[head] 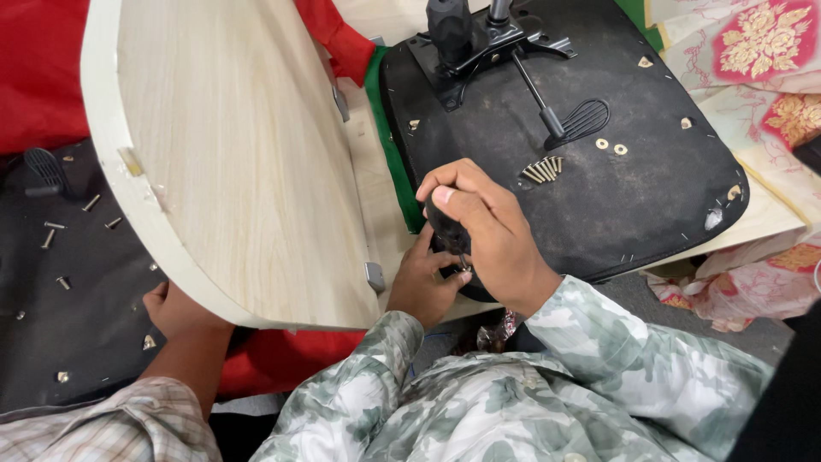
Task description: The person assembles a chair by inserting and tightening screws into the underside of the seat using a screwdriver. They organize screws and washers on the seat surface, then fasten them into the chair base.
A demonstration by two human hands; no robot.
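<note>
— Gripping what? 
— Right hand (483,231) is closed round a screwdriver (446,224), tip at the seat (599,197)'s near edge; left hand (425,287) pinches a small screw (464,274) there.
— Handling?
— Screw's likely slippery; the seat looks heavy and stiff.

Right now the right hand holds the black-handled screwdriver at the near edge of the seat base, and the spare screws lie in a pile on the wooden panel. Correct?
Not quite. In the head view the right hand does hold the screwdriver at the seat base edge, but the spare screws lie on the black seat base, not on the wooden panel.
</note>
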